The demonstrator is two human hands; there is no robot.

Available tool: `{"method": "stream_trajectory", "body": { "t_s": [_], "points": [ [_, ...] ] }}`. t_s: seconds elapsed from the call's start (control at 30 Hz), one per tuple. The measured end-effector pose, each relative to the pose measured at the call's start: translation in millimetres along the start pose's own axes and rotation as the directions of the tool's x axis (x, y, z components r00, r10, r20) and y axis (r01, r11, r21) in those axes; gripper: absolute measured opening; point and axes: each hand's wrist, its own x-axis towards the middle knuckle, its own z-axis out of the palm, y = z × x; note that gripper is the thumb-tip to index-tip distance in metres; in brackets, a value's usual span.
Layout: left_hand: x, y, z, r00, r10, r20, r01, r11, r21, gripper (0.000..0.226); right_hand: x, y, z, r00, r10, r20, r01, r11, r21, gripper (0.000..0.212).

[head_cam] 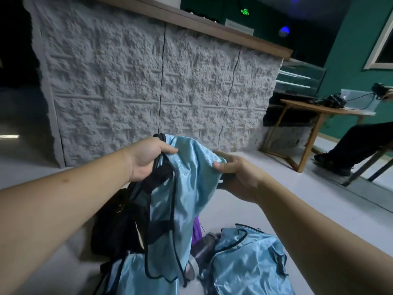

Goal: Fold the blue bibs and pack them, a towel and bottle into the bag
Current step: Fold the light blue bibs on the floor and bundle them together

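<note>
I hold a shiny light-blue bib (185, 188) with black edging up in front of me. My left hand (146, 158) grips its top left corner and black trim. My right hand (236, 175) pinches its top right edge. The bib hangs down over the floor. Below it lie two more blue bibs, one at the lower right (248, 262) and one at the lower left (127, 275). A black bag (114, 226) sits on the floor behind the hanging bib. A grey bottle (202, 252) lies between the bibs, with a purple cloth (196, 228) just above it.
A rough grey stone-textured counter front (148, 92) stands close ahead. A wooden table (314, 116) with dark gear on it is at the right. A seated person's dark trouser leg and shoe (348, 150) are beside it. The floor is pale.
</note>
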Motion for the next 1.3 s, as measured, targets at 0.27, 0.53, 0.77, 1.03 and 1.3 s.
{"method": "stream_trajectory", "body": {
  "t_s": [0.27,0.53,0.77,1.03,1.3],
  "points": [
    [-11.6,1.9,-30.1,0.997,-0.02,-0.08,0.035,0.981,0.189,0.03,-3.2,-7.2,14.9,0.972,-0.176,-0.154,0.178,0.984,-0.004,0.066],
    [-7.7,-15.3,-30.5,0.977,0.021,-0.211,0.03,0.972,0.233,0.035,-8.3,9.8,36.2,0.999,-0.032,0.016,0.034,0.983,-0.178,0.071],
    [-7.9,-32.1,-33.3,0.948,0.05,-0.314,0.175,0.741,0.648,0.07,-13.7,13.2,50.1,0.994,-0.089,-0.06,0.004,0.592,-0.806,0.041],
    [-26.5,-30.3,-39.7,0.99,-0.132,-0.043,0.122,0.676,0.727,0.119,-18.3,8.6,65.8,0.995,-0.098,0.002,0.01,0.081,-0.997,0.016],
    [-29.5,-37.5,-29.4,0.997,-0.075,-0.019,0.031,0.153,0.988,0.018,-21.3,15.0,60.4,0.991,-0.089,-0.095,-0.078,0.178,-0.981,0.025]
  ]
}}
